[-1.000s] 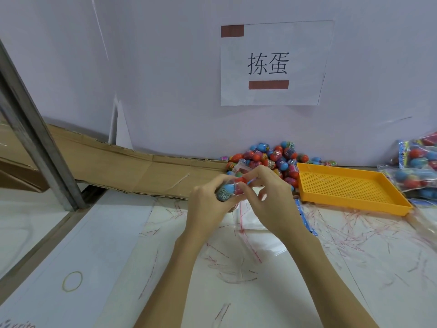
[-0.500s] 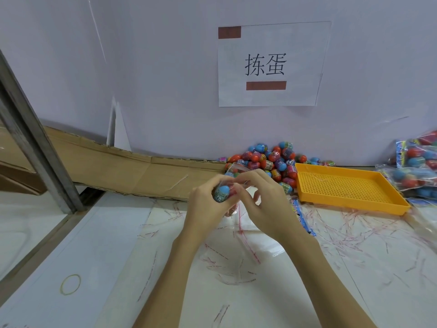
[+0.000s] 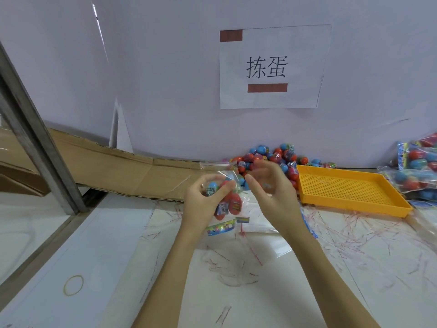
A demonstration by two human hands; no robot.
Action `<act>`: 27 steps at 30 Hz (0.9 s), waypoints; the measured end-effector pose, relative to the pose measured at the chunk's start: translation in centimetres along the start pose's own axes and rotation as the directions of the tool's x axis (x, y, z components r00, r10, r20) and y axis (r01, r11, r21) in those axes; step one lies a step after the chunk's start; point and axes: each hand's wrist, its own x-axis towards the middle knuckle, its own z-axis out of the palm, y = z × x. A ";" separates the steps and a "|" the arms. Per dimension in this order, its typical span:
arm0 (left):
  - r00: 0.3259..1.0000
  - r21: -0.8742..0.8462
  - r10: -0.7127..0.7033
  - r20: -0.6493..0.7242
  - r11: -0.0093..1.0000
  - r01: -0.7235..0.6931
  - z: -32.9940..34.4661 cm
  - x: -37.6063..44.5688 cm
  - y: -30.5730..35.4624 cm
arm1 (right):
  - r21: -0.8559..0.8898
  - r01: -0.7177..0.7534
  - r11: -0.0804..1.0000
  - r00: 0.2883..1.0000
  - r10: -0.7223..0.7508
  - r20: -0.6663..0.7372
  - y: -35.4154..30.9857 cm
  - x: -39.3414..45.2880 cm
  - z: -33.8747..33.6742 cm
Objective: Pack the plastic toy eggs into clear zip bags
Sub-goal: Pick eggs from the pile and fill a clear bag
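- Tray (image 3: 350,194): right of hands, on table.
- Egg pile (image 3: 272,157): against wall, behind hands.
- Left hand (image 3: 201,204): raised mid-table, fingers curled around eggs inside bag (image 3: 224,183).
- Right hand (image 3: 272,192): beside bag, fingers loosely bent, grasping nothing clearly.

Red and blue eggs (image 3: 272,157), perforated yellow tray (image 3: 347,188), brown cardboard (image 3: 123,169)
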 end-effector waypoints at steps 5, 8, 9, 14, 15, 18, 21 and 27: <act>0.994 -0.159 -0.114 0.004 0.981 0.113 0.6 -0.1 -0.2 | 0.109 -0.271 0.956 0.932 0.233 0.277 1.1 -0.4 -0.1; 0.964 -0.307 -0.267 -0.004 0.917 0.253 0.4 0.0 -0.1 | 0.127 -0.377 0.917 0.866 0.300 0.399 1.3 -0.5 0.0; 0.956 -0.331 -0.293 -0.002 0.902 0.276 0.2 0.1 0.0 | 0.130 -0.393 0.910 0.847 0.304 0.436 1.5 -0.6 0.1; 0.919 -0.389 -0.394 0.001 0.847 0.364 -0.6 0.4 0.0 | 0.009 -0.374 0.927 0.814 0.324 0.482 1.6 -0.9 0.7; 0.907 -0.421 -0.421 0.014 0.820 0.387 -0.6 0.4 -0.1 | 0.010 -0.396 0.918 0.802 0.340 0.491 1.6 -0.9 0.7; 0.868 -0.493 -0.496 0.033 0.747 0.446 -0.8 0.6 -0.2 | -0.004 -0.444 0.896 0.771 0.384 0.508 1.7 -1.0 0.7; 0.849 -0.520 -0.529 0.022 0.719 0.461 -0.7 0.7 -0.4 | -0.032 -0.417 0.908 0.771 0.373 0.516 1.9 -0.9 0.6; 0.871 -0.441 -0.491 -0.009 0.784 0.438 -0.5 0.6 -0.5 | -0.083 -0.379 0.922 0.746 0.357 0.562 1.9 -0.4 -0.8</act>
